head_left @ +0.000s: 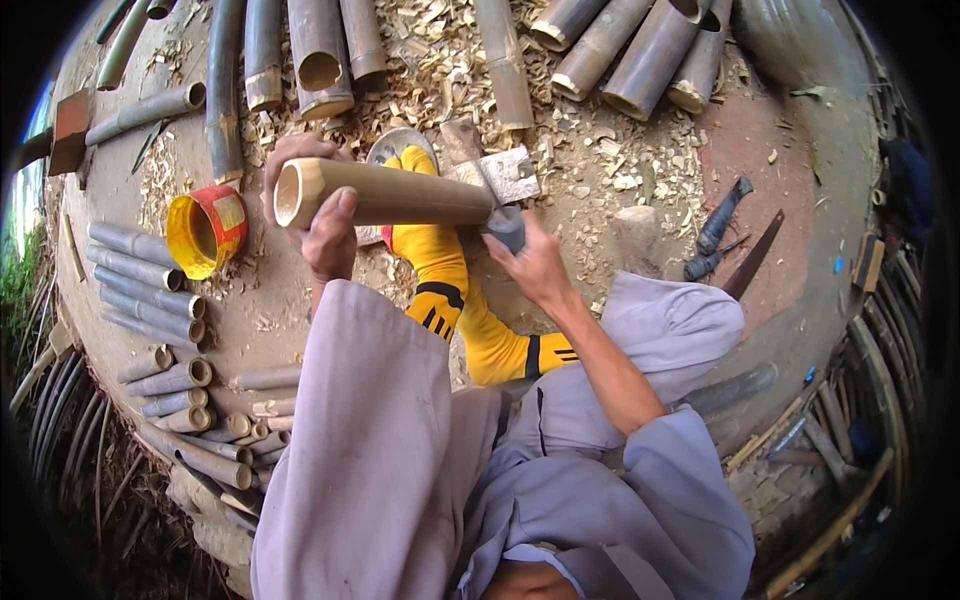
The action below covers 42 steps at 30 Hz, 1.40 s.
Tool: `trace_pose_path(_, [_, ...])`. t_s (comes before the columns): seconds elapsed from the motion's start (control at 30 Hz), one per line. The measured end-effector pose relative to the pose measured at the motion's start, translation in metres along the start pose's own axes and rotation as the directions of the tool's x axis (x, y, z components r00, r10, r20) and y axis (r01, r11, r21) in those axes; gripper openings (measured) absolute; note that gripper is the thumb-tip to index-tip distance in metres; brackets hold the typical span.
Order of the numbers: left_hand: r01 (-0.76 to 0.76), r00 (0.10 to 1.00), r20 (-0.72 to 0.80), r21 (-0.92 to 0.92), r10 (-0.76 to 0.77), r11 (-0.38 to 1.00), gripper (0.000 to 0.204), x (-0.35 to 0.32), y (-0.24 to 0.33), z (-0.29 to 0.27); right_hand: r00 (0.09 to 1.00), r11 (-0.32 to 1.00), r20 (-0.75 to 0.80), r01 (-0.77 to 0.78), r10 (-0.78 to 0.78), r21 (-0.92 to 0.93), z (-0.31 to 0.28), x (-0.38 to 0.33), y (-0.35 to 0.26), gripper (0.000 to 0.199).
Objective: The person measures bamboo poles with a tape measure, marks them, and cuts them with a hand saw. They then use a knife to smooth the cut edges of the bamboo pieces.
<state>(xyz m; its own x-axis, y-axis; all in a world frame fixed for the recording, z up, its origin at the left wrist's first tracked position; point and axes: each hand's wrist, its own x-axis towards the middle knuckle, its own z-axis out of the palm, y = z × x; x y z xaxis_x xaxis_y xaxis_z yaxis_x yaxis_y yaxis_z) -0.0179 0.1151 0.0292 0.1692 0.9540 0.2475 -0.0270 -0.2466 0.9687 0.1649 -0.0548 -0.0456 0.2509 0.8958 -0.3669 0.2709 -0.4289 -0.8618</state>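
Observation:
My left hand (332,235) is wrapped round the wide, open end of a pale brown bamboo tube (410,195), which lies level across my front. The rim at that end is cut in facets. At the tube's right end, my right hand (535,262) grips the grey, round handle of a knife (506,229). Its blade is mostly hidden, and I cannot tell whether it touches the bamboo. Behind that end sits a chipped wooden block (510,176). Below the tube are my feet in yellow socks (432,255).
Bamboo tubes (640,65) lie along the far side, with more stacked at left (150,275). Wood shavings (435,50) cover the ground. A red and yellow can (207,232) stands left. At right lie a saw (757,253) and dark-handled tools (722,215).

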Motion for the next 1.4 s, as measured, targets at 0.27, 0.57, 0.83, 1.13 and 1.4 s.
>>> trace_pose_path(0.27, [0.049,0.905,-0.386,-0.322,-0.178,0.946,0.041,0.004,0.020,0.038,0.999,0.995,-0.033,0.002,0.002,0.103,-0.018,-0.014,-0.041,0.039])
trace_pose_path(0.57, [-0.008,0.935,-0.342,-0.291,-0.096,0.957,0.030,-0.009,0.015,0.035,0.992,0.992,-0.047,-0.118,0.120,0.050,0.004,0.001,0.021,0.049])
trace_pose_path(0.83, [-0.039,0.984,-0.176,-0.427,-0.041,0.904,0.035,-0.011,0.009,0.018,0.969,0.959,-0.151,0.221,-0.195,0.178,-0.020,-0.012,-0.037,0.041])
trace_pose_path(1.13, [-0.069,0.990,-0.137,-0.403,0.014,0.913,0.044,-0.009,0.009,0.016,0.989,0.955,0.038,-0.150,0.145,0.255,-0.014,-0.009,-0.018,0.046])
trace_pose_path(1.4, [0.089,0.985,-0.125,-0.196,-0.115,0.977,0.043,-0.001,0.013,0.005,0.988,0.989,0.093,-0.132,0.126,0.065,-0.003,-0.001,0.017,0.047])
